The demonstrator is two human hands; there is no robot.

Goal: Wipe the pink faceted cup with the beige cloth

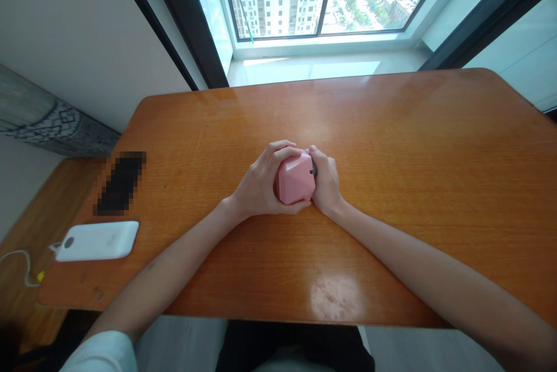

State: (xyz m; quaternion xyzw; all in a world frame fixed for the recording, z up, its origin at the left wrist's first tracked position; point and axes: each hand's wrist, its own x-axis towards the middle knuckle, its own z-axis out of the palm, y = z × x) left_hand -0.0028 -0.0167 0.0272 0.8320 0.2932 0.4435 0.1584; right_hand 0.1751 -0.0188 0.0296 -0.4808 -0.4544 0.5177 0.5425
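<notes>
Centrally, over the wooden table point(418, 145), a pink faceted device point(296, 179), the person's left hand point(270, 180) wrapped around it, the right hand point(327, 181) gripping its right side, beside a dark grey part point(314, 168).

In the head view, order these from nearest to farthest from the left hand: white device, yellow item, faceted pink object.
1. Faceted pink object, held in the left hand.
2. White device, left on the tabletop.
3. Yellow item, farther left, by the tabletop's edge.

From here I can read no lettering or numbers; the faint grey marks point(112, 239) on the white power bank point(93, 242) are too blurred to decipher.
</notes>
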